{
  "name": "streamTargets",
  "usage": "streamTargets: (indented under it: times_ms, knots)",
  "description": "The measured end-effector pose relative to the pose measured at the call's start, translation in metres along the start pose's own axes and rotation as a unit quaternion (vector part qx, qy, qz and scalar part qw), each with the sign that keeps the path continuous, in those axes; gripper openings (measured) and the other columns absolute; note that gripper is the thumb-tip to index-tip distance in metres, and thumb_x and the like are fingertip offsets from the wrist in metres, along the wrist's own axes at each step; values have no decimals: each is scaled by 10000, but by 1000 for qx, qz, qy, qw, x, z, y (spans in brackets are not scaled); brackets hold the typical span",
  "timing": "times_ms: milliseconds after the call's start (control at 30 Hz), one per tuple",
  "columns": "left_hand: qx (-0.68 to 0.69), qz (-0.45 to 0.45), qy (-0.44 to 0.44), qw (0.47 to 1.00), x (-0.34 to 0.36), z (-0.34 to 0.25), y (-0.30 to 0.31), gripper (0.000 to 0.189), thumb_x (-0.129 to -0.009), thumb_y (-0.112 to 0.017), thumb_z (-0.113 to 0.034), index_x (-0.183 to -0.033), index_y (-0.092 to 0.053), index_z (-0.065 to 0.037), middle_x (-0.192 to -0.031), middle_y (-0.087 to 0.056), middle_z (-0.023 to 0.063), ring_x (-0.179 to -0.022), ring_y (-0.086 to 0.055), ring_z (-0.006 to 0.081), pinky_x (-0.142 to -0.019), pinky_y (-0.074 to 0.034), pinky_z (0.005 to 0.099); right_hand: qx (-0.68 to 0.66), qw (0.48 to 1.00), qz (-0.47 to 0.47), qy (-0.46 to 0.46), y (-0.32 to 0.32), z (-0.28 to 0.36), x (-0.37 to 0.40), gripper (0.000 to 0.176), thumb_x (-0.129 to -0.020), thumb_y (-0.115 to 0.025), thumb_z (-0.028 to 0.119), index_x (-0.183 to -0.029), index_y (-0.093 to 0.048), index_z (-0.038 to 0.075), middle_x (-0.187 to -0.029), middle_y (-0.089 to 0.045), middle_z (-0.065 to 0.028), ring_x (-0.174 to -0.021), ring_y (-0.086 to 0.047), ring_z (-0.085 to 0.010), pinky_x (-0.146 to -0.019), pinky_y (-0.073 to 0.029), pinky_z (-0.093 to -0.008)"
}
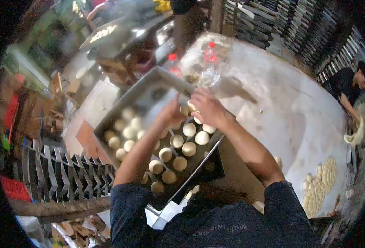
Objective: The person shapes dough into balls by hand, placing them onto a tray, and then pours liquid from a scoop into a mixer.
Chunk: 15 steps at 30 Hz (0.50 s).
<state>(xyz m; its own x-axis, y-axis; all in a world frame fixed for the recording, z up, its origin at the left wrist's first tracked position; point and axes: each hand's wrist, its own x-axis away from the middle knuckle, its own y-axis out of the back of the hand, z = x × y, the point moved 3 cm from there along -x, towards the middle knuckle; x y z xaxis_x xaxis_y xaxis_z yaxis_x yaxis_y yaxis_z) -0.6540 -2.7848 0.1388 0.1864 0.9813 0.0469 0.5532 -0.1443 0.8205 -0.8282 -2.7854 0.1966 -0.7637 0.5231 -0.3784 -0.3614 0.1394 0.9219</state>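
Note:
A dark metal tray [149, 78] lies in front of me, tilted in view, with several round pale dough balls [189, 149] in rows on it. Over the tray's far right part is my right hand [205, 106], its fingers curled round a dough ball [192, 106]. Close beside it on the left, my left hand [173, 110] is over the tray near another dough ball [184, 110]; blur and the hand's own back hide what its fingers hold, if anything. More dough balls [128, 132] look blurred on the tray's left side.
A floured worktable [273, 95] extends to the right, bearing many dough pieces [321, 186]. Clear bottles with red caps [210, 58] stand beyond the tray. At far right a person [347, 84] handles dough. Stacked metal trays [66, 173] are at lower left.

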Motion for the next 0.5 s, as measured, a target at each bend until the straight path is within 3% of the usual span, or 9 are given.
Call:
streamTargets:
  times_ms: [33,67,133,200,267,300,400,467,500]
  knots:
    - [-66,-42,-23,997,3,4,5,1066,-655,-834,-305,-1437,-178,3,-1101,-566,253,-1016,-571,395,-878,-473,447,-40,990,-135,16,13,8,16,198,-729,-715,135,-866,-609,39,-983,-599,-111,-1022,-566,-323,-964,-429,-455]
    - [-131,-80,-50,987,2,1,4,1118,-639,-845,-324,-1447,-151,17,-1165,-533,273,-1060,-554,407,-920,-462,445,-102,977,-189,-17,27,13,42,184,-731,-709,138,-855,-613,42,-947,-603,-110,-984,-572,-325,-933,-444,-446]
    - [-136,0,19,990,20,-85,42,1078,-678,-812,-336,-1448,-152,27,-1279,-462,292,-1160,-487,456,-1023,-400,453,-153,942,-275,-116,40,6,123,146,-737,-689,122,-830,-611,42,-865,-608,-101,-894,-583,-324,-860,-468,-436]
    - [-150,-12,-111,982,30,-170,39,940,-720,-780,-277,-1437,-232,-11,-1254,-497,255,-1155,-494,437,-1022,-392,480,-104,912,-296,-265,40,-14,234,112,-745,-660,95,-810,-593,34,-788,-603,-95,-792,-588,-307,-775,-480,-423]
    - [-82,111,-301,944,35,-261,22,770,-701,-789,-324,-1334,-438,-62,-1216,-533,212,-1123,-527,392,-987,-432,458,-83,861,-284,-413,30,-23,330,98,-749,-637,89,-790,-570,30,-758,-596,-92,-720,-589,-271,-711,-485,-390]
    - [-70,165,-410,894,34,-303,1,801,-678,-809,-349,-1336,-442,-76,-1182,-547,196,-1085,-549,356,-953,-456,443,-101,820,-294,-480,24,-24,373,96,-750,-629,93,-777,-560,31,-761,-595,-90,-698,-588,-250,-690,-486,-370]
    - [-57,373,-517,768,15,-416,-105,814,-665,-818,-458,-1303,-481,-80,-1160,-561,215,-1018,-583,336,-923,-476,416,-109,759,-334,-549,11,-15,458,81,-757,-622,98,-771,-556,54,-758,-590,-97,-721,-603,-245,-658,-484,-362]
    - [-37,408,-506,759,1,-457,-211,832,-650,-821,-501,-1301,-497,-96,-1140,-575,197,-994,-597,296,-884,-499,397,-108,754,-344,-548,1,-1,513,85,-744,-622,80,-760,-541,59,-746,-568,-118,-712,-576,-290,-636,-461,-378]
    - [-27,444,-462,767,-13,-464,-273,815,-662,-811,-519,-1289,-519,-86,-1130,-588,180,-986,-605,268,-867,-512,388,-74,754,-298,-580,-1,9,533,90,-734,-639,9,-780,-569,42,-743,-588,-105,-698,-592,-245,-624,-476,-340]
